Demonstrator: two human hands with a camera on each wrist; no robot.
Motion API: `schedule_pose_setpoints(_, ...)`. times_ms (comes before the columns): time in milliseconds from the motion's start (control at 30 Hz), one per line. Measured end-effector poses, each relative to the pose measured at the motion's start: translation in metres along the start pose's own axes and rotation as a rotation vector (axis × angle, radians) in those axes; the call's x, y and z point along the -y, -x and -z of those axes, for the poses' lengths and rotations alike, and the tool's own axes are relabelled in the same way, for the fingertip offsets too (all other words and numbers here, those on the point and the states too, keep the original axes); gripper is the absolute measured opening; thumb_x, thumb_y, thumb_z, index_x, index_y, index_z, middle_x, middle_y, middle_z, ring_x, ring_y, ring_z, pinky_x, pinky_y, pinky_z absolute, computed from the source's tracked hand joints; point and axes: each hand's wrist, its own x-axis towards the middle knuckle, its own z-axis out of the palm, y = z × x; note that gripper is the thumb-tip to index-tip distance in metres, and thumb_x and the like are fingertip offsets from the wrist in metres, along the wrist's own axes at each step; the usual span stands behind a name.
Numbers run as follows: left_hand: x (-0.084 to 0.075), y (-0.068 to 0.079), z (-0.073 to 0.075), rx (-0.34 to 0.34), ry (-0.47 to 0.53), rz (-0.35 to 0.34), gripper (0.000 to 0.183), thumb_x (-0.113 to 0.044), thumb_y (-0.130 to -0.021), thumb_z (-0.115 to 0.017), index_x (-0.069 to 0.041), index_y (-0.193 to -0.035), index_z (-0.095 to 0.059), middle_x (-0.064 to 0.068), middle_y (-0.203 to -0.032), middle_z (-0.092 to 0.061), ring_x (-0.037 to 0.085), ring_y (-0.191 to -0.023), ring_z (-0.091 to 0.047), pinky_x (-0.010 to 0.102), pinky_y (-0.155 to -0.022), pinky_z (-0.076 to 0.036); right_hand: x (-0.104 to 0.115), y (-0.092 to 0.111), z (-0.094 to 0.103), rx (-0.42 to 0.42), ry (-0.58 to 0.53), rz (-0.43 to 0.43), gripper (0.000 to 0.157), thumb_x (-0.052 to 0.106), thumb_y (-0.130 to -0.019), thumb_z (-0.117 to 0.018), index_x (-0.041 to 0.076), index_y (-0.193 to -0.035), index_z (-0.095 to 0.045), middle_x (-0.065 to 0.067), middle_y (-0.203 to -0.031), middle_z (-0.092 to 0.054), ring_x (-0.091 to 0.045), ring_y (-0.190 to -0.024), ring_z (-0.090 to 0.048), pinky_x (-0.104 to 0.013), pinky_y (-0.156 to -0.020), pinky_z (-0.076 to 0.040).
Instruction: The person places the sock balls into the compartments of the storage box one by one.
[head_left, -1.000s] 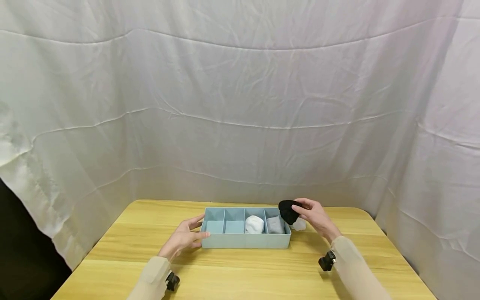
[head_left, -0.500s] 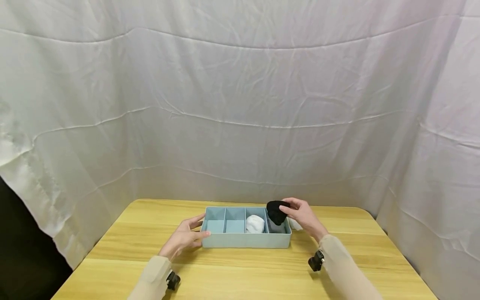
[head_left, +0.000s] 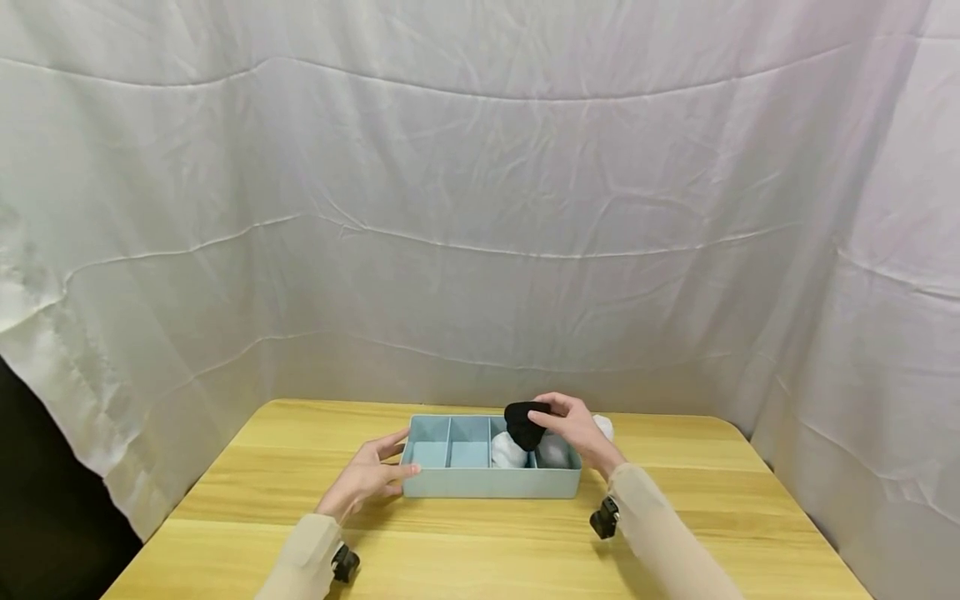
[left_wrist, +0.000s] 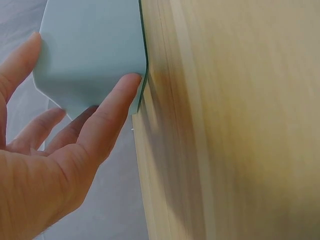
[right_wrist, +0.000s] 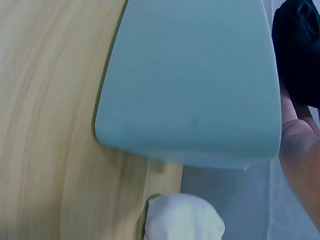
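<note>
My right hand (head_left: 576, 427) pinches a black balled-up sock (head_left: 525, 425) between thumb and fingers, over the third compartment from the left of a pale blue divided box (head_left: 491, 483). A white balled sock (head_left: 507, 452) sits in that compartment, partly behind the black one. In the rightmost compartment lies a grey balled sock (head_left: 553, 452). My left hand (head_left: 367, 477) holds the box's left end, thumb at the near corner and fingers spread along the end wall (left_wrist: 90, 45). The right wrist view has the black sock (right_wrist: 298, 52) at its right edge, above the box rim.
Another white balled sock (head_left: 603, 427) lies on the wooden table (head_left: 480, 542) behind my right hand, just off the box's right end. The two left compartments (head_left: 448, 452) show bare floors. A pale curtain (head_left: 480, 208) hangs behind the table.
My right hand has carried the black sock leftward, from beyond the box's right end across the grey sock to above the third compartment. The left hand and the box stay put.
</note>
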Motion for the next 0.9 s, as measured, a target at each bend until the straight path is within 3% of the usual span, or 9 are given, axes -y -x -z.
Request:
schedule_pose_setpoints(200,0.0,0.001,0.0,-0.005,0.0,-0.004,0.085,-0.016,-0.083,-0.079,-0.011,-0.153,-0.033,0.031,-0.153,-0.031,0.044,-0.124,-0.054,0.055,-0.089,-0.055,0.004,-0.004,-0.015,0.017,-0.024,0.01,0.037,0.025,-0.089,-0.074,0.004,-0.118,-0.064,-0.002,-0.102,-0.071,-0.016,-0.093,-0.064,-0.031,-0.088,-0.051)
schedule_pose_setpoints(433,0.002,0.0,0.0,-0.004,-0.007,-0.002,0.084,-0.016,-0.083,-0.079,-0.011,-0.153,-0.033,0.03,-0.154,-0.031,0.046,-0.126,-0.051,0.056,-0.089,-0.054,0.003,-0.006,-0.031,0.058,-0.03,0.016,0.039,0.027,-0.088,-0.074,0.003,-0.117,-0.064,-0.004,-0.101,-0.071,-0.018,-0.091,-0.064,-0.033,-0.087,-0.05)
schedule_pose_setpoints(900,0.001,0.002,0.0,-0.009,-0.011,0.0,0.084,-0.017,-0.083,-0.08,-0.011,-0.153,-0.034,0.031,-0.153,-0.031,0.044,-0.124,-0.054,0.056,-0.088,-0.055,0.001,-0.01,-0.066,0.024,-0.069,0.023,0.038,0.023,-0.086,-0.077,0.003,-0.117,-0.066,-0.007,-0.098,-0.073,-0.017,-0.089,-0.066,-0.03,-0.085,-0.053)
